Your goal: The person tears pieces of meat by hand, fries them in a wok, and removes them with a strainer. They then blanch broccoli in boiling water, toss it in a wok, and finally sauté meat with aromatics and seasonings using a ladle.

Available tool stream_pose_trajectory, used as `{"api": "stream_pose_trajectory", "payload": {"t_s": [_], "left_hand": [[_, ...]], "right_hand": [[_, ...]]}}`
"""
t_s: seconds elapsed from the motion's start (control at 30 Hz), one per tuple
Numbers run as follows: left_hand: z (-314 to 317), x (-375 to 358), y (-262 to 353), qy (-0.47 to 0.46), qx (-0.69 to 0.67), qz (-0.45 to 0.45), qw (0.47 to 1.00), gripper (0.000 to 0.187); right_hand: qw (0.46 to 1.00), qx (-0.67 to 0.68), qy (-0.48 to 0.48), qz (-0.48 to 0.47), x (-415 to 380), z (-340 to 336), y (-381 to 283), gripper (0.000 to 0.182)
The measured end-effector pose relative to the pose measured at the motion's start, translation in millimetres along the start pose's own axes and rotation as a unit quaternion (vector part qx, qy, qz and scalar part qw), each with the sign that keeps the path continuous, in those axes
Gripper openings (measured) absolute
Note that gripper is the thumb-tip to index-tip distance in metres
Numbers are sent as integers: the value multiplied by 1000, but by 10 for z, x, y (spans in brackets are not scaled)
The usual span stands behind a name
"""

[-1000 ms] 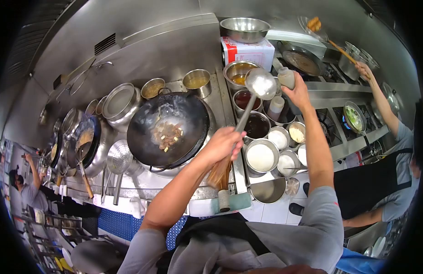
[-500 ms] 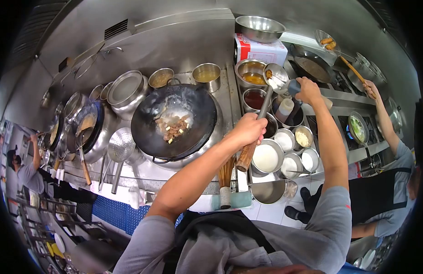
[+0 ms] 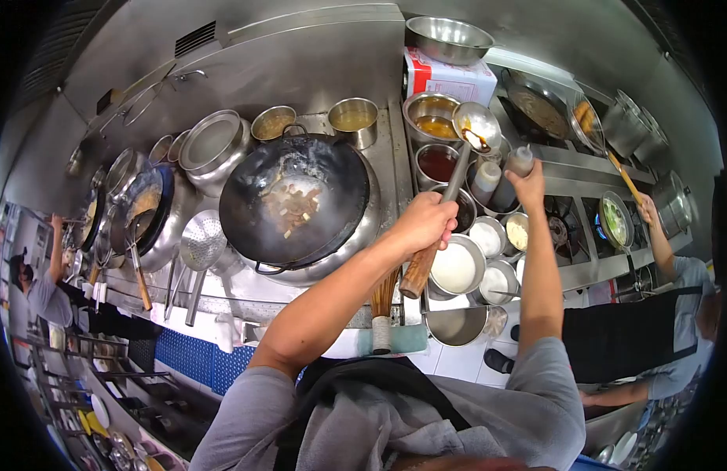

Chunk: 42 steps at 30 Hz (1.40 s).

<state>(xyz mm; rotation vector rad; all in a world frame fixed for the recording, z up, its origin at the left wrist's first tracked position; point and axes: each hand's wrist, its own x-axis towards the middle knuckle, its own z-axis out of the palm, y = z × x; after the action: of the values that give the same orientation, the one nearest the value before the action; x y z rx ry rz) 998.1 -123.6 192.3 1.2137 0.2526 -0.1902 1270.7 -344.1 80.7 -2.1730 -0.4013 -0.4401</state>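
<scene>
My left hand [image 3: 426, 222] is closed round the wooden handle of a ladle [image 3: 461, 169]. White stuff and a dark brown sauce lie in the ladle's bowl, which is over the sauce containers. My right hand [image 3: 527, 186] grips a grey squeeze bottle [image 3: 520, 162], nearly upright, among the containers beside another squeeze bottle [image 3: 485, 182]. Its lower part is partly hidden. To the left, a black wok [image 3: 249, 220] holds steaming pieces of meat and pale bits [image 3: 292, 210] with nobody's hand on it.
Pots of red sauce [image 3: 439, 165], amber liquid [image 3: 435, 127] and white powder [image 3: 457, 267] surround my hands. A skimmer [image 3: 202, 242] and a bamboo brush [image 3: 382, 322] are near the wok. At right, a co-worker's hand [image 3: 648, 210] holds a strainer [image 3: 587, 125] with browned rolls.
My right hand has brought the bottle from tilted at the ladle down to nearly upright. Dark sauce now streaks the ladle's bowl. The co-worker's strainer has moved lower and right.
</scene>
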Motion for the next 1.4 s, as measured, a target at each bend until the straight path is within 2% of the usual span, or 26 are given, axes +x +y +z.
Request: {"api": "stream_pose_trajectory", "payload": {"t_s": [0.1, 0.17, 0.23, 0.3, 0.33, 0.4, 0.5, 0.57, 0.6, 0.63, 0.67, 0.7, 0.73, 0.8, 0.83, 0.87, 0.9, 0.93, 1.03, 1.1, 1.17, 1.27, 1.3, 1.33, 1.37, 1.4], "left_hand": [[-27, 14, -44, 6, 0, -3, 1000, 24], [-5, 13, -52, 16, 1, -4, 1000, 28], [4, -1, -56, 20, -8, -5, 1000, 29], [11, -52, -33, 20, -7, -16, 1000, 32], [5, -60, -36, 20, -8, -17, 1000, 32], [-5, -74, -24, 19, -8, -16, 1000, 34], [-36, -111, -46, 23, -3, -10, 1000, 22], [-17, -147, -14, 23, 13, -14, 1000, 28], [-5, -183, -4, 32, 17, -14, 999, 33], [10, -202, 3, 45, 31, -11, 998, 31], [-22, -169, -22, 38, 46, -17, 998, 29], [-44, -99, -90, 58, 81, -6, 995, 25], [-32, -97, -53, 68, 103, 2, 992, 23], [-36, -9, -111, 67, 65, 30, 995, 24], [16, -40, -39, 68, 54, 49, 995, 24], [42, -46, 7, 72, 53, 54, 995, 23], [43, -20, 25, 61, 61, 47, 995, 23], [41, 28, 17, 57, 43, 48, 996, 23], [46, 245, -50, 31, 19, 55, 998, 23], [66, 334, -46, 32, 29, 58, 997, 23], [124, 441, 31, 38, 57, 54, 996, 23], [170, 605, 62, 50, 58, 31, 997, 23], [180, 607, 87, 51, 60, 26, 997, 23], [199, 610, 109, 47, 61, 21, 997, 21], [218, 617, 115, 49, 63, 18, 997, 20], [225, 636, 92, 39, 57, 15, 998, 19]], "right_hand": [[993, -23, 15, 113, -314, 224, 180, 75], [991, -20, 73, 109, -462, 546, 577, 77], [986, -7, 53, 156, -553, 467, 425, 67], [972, 127, -8, 197, -387, 238, 329, 58], [976, 115, 102, 151, -290, 256, 438, 53], [972, 148, 130, 130, 54, 99, 654, 44], [973, 133, -10, 190, 494, 44, 1133, 66], [950, 144, -193, 200, 499, -55, 984, 73], [940, 202, -229, 153, 600, 126, 1343, 72], [940, 206, -269, 34, 703, 278, 1629, 70], [956, 114, -264, 64, 795, 416, 1935, 64], [957, -22, -276, 90, 759, 306, 1616, 59], [971, 13, -237, 16, 1039, 729, 2549, 74], [976, 21, -215, 12, 1143, 847, 2691, 82], [963, 127, -232, 45, 1099, 791, 2462, 83], [974, 133, -181, 20, 1003, 716, 2169, 83], [949, 227, -211, 64, 796, 447, 1419, 81], [969, 194, -136, 68, 752, 345, 1141, 75], [968, 250, -17, 8, 917, 144, 655, 71], [979, 197, -28, -50, 1023, -59, 269, 66], [975, 125, -81, -168, 1250, -142, 167, 63], [975, -60, -135, -168, 1217, -326, -296, 66], [955, -155, -133, -215, 1356, -289, -88, 69], [943, -204, -179, -191, 1231, -419, -414, 68], [922, -267, -145, -239, 1262, -392, -301, 65], [911, -299, -176, -224, 1216, -472, -425, 65]]}}
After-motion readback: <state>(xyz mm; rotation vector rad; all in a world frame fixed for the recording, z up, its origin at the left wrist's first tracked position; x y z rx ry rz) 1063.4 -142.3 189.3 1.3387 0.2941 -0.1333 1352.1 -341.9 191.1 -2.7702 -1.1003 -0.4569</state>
